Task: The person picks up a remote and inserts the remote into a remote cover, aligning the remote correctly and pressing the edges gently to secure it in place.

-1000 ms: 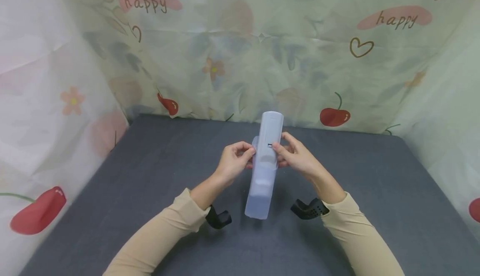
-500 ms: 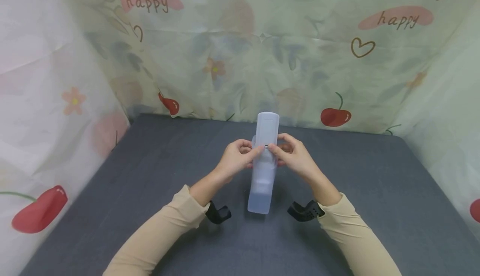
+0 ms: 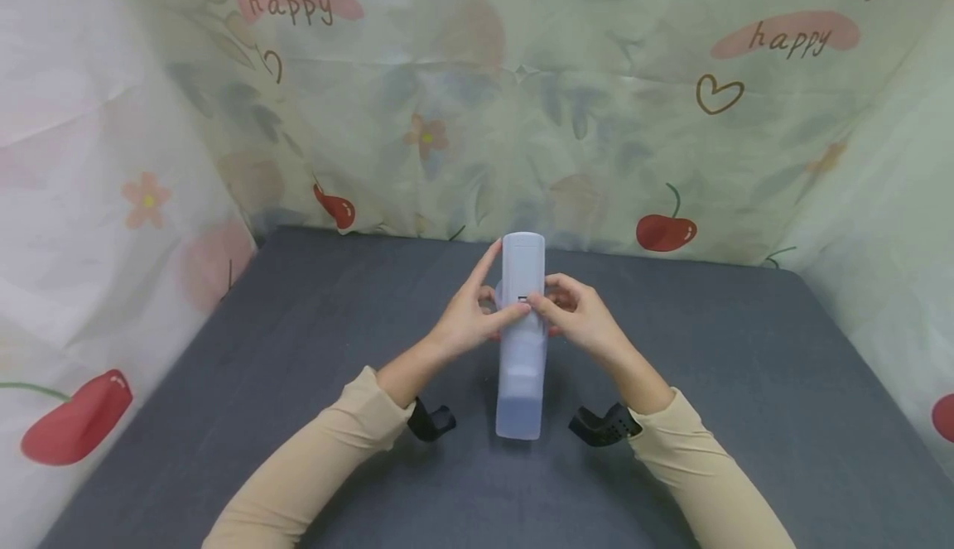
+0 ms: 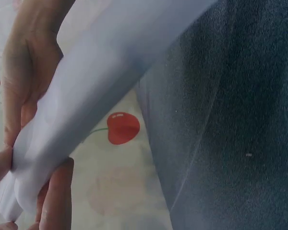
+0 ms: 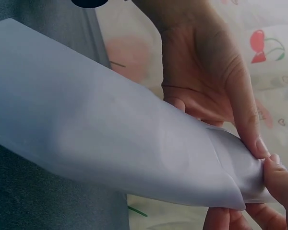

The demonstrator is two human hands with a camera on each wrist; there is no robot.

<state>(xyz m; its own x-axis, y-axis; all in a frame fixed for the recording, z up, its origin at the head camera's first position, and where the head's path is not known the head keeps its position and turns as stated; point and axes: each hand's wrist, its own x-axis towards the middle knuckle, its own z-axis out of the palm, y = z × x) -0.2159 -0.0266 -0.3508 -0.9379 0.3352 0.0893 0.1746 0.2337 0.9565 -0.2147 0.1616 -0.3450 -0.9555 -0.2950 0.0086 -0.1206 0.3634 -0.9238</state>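
On the left, a patterned cloth (image 3: pixel 67 267) hangs beside the table (image 3: pixel 387 300), and a pale sleeve (image 3: pixel 320 450) reaches in with a black strap (image 3: pixel 432 422) at its cuff. The left hand (image 3: pixel 466 317) holds the white device (image 3: pixel 521 367) by its left side: the thumb lies across the front, the index finger stretches along the edge towards the top, and other fingers are bent behind, probably to steady its length while the thumb works. The device is mid-table, lengthwise to the person, and looks raised over the surface; whether its near end touches cannot be told. Its front faces the person, which would keep the small dark slot (image 3: pixel 522 299) in sight and within reach of both thumbs, whose tips meet or nearly meet just below it. The right hand (image 3: pixel 585 315) clamps the right side, thumb in front and fingers curled round behind, seemingly as a counter-hold so that pressing does not twist it. Farther right come the second strap (image 3: pixel 605 426) and the right sleeve (image 3: pixel 704 466).
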